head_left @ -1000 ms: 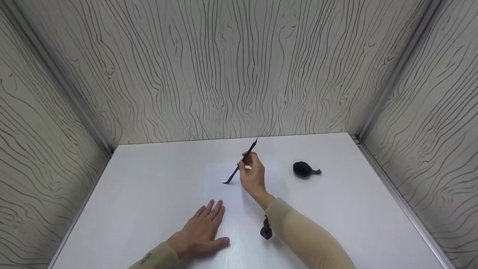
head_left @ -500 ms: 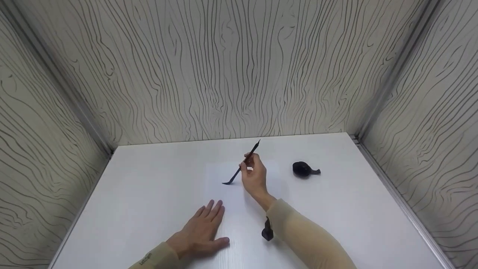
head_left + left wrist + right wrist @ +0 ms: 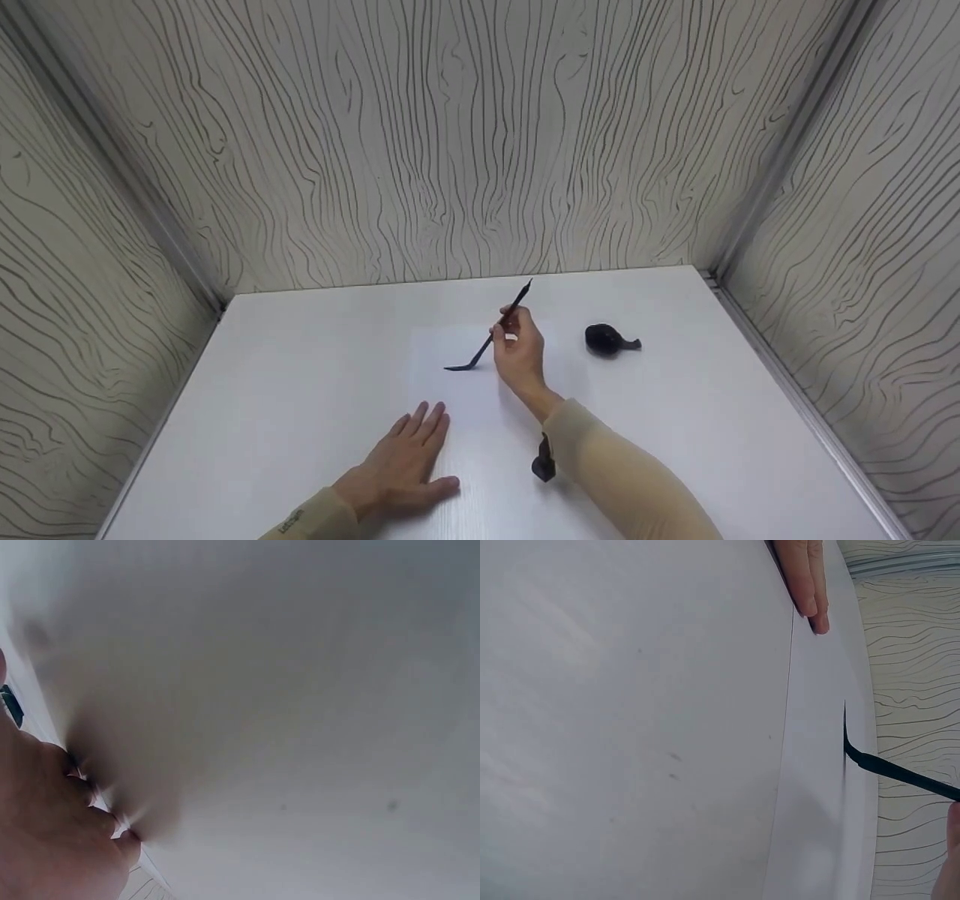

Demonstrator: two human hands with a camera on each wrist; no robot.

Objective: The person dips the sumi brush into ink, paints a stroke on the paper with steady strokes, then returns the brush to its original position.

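My right hand (image 3: 523,358) pinches a dark paintbrush (image 3: 482,350) along its slanted handle, the thin top end pointing up and away. Its bent bristles touch a white sheet of paper (image 3: 442,345), where a short black stroke (image 3: 454,369) runs leftward from them. From the right wrist side, the brush (image 3: 904,774) meets the thin dark line (image 3: 845,714) on the paper (image 3: 802,757). My left hand (image 3: 401,465) lies flat with fingers extended, its fingertips at the paper's near edge. In the left wrist view, the left hand (image 3: 56,840) rests against the white surface.
A rounded glossy black object (image 3: 602,340) with a short stem lies on the white table (image 3: 285,360), right of the paper. A black device (image 3: 544,461) hangs below the right sleeve. Wood-grain-patterned panels (image 3: 442,135) with metal rails enclose the table's back and sides.
My right hand has moved slightly to the right with the paintbrush, and the black stroke has grown longer behind the tip. The left hand has stayed in place.
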